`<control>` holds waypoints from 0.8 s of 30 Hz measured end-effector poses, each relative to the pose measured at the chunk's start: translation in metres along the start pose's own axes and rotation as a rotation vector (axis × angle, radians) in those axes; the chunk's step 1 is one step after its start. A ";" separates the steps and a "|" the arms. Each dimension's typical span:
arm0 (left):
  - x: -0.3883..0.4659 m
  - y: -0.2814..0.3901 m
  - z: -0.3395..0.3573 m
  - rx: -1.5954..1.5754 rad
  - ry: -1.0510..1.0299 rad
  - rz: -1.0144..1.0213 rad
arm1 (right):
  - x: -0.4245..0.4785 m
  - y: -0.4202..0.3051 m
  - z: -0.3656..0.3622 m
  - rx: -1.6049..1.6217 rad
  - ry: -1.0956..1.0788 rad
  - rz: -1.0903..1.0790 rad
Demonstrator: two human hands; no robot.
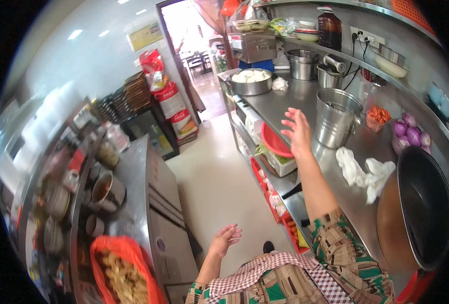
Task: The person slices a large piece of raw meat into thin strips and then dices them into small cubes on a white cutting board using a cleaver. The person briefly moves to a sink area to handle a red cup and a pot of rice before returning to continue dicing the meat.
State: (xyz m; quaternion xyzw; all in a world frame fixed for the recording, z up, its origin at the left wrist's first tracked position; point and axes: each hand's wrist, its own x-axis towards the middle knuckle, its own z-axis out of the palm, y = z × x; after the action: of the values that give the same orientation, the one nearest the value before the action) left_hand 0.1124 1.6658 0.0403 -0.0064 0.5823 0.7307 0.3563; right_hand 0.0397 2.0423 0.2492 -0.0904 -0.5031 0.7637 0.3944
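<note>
My right hand, fingers apart and holding nothing, is raised over the front edge of the steel worktop. It is left of a ribbed steel bucket. Low over the tiled floor, my left hand has nothing in it, its fingers loosely spread. White cloths lie crumpled on the worktop beside a large dark pan. Purple onions and a container of orange-red pieces stand near the wall. At the worktop's far end, a round steel pan holds white food.
A red basin and a white basket protrude from the shelf below the worktop. On the left stands a steel-topped refrigerated counter; a red bag of pale brown pieces is near me. A doorway opens ahead beyond the aisle.
</note>
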 end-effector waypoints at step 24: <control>0.702 0.498 0.060 0.214 -0.192 0.288 | 0.552 0.199 0.025 -1.374 0.295 0.385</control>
State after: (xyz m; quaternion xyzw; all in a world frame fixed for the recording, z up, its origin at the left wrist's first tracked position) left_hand -0.6500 2.0440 0.1827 0.1843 0.6148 0.7055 0.3005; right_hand -0.4464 2.3716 0.2370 -0.5062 -0.7858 0.3113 0.1711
